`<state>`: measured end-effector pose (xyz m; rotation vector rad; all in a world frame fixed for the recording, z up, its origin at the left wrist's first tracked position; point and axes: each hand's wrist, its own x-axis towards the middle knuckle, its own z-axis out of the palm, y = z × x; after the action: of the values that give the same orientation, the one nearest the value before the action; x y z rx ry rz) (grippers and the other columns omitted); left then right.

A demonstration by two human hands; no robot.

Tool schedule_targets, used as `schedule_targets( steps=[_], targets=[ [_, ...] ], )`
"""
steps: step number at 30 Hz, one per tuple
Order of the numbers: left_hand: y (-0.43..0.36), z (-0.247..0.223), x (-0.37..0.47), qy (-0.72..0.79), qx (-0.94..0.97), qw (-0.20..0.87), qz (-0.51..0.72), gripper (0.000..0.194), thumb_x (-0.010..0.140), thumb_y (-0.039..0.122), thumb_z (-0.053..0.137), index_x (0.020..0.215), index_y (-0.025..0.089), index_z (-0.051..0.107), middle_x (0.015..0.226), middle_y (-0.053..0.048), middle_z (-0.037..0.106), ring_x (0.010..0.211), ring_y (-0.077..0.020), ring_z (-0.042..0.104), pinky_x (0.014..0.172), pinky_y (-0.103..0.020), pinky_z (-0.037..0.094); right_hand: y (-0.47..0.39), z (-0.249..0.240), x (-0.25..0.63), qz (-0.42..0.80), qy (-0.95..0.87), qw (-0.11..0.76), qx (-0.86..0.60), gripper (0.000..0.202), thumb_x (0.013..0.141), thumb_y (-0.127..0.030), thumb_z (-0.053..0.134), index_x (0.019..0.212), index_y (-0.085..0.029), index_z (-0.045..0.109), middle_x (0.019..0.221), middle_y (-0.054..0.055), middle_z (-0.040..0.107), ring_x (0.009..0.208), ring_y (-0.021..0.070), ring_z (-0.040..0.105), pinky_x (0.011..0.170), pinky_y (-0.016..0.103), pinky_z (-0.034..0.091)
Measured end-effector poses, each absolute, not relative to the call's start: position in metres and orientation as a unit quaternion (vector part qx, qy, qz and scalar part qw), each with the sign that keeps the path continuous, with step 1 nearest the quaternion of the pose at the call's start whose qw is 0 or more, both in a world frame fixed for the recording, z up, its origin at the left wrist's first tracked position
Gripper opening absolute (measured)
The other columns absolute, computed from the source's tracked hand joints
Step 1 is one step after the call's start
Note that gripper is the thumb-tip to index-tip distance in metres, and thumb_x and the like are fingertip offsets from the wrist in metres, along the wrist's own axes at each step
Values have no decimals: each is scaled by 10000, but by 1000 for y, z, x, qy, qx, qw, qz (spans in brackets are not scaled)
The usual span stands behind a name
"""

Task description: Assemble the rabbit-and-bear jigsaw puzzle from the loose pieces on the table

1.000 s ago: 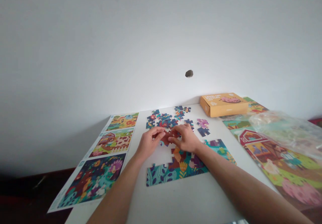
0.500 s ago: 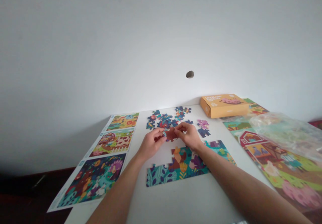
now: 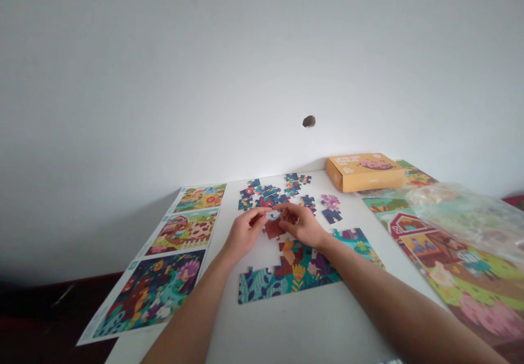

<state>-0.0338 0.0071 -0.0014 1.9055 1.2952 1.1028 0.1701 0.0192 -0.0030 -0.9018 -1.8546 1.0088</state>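
Note:
Between my two hands a brown puzzle piece [image 3: 273, 230] hangs just above the table, beyond the joined part of a jigsaw puzzle [image 3: 266, 286]. My left hand [image 3: 246, 232] pinches at its left upper edge, thumb and forefinger together. My right hand [image 3: 301, 224] is closed at its right side, fingers curled over the top, where a bit of light blue shows. Whether it is one piece or two joined ones I cannot tell. Loose puzzle pieces [image 3: 268, 190] lie behind my hands, and a pink flower piece [image 3: 331, 201] lies to their right.
A picture sheet [image 3: 182, 233] with printed scenes lies along the left edge. At the back right stands a yellow puzzle box [image 3: 370, 178]. A farm poster [image 3: 442, 266] covers the right side, with a clear plastic bag [image 3: 462, 211] on it. Behind rises a white wall [image 3: 245, 80].
The brown piece has turned and come slightly nearer to me. My right hand has shifted a little left and its fingers now reach over the piece's top.

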Motion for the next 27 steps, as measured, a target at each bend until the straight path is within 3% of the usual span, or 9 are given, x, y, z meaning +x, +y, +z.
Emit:
schedule_targets(
  steps=[3,6,10,13,16,27],
  targets=[
    [7,-1,-32,496,689,319,422,322,879,399,559,1098,172,624,904,-41,695,782,-170,637,713,-270,487,20,-3,170,385,-738,408,-375,351,769,-161,577,1104,-203,669,727,-29,586,600,99,483,603,229,389],
    [5,-1,-31,483,685,372,400,351,831,375,625,1117,180,566,900,-35,696,808,-184,655,727,-282,493,22,-4,171,369,-712,429,-415,250,759,-179,597,991,-185,689,713,-24,603,613,106,499,600,227,384],
    [4,0,-30,466,706,377,379,192,838,309,604,977,181,569,848,-21,672,767,-168,642,716,-272,484,22,-1,174,372,-700,410,-451,86,763,-230,620,791,-163,667,680,-7,638,607,111,519,591,225,384],
    [4,-1,-30,456,723,366,368,233,877,300,541,1065,176,598,851,-29,659,759,-160,627,712,-268,483,21,0,174,346,-722,398,-447,161,773,-265,632,900,-178,680,688,-13,657,600,113,519,601,228,395],
    [4,-3,-29,461,734,353,352,283,888,296,519,1119,175,629,875,-41,673,750,-158,621,732,-277,487,21,0,175,326,-754,383,-422,290,760,-200,612,1043,-211,674,712,-28,666,611,115,527,627,228,408],
    [6,-6,-29,504,739,302,329,283,840,287,589,1107,212,647,893,-15,711,825,-166,632,763,-273,456,29,-3,187,270,-811,295,-426,229,696,-143,590,856,-229,729,746,-10,701,705,156,611,698,243,435]
  ],
)
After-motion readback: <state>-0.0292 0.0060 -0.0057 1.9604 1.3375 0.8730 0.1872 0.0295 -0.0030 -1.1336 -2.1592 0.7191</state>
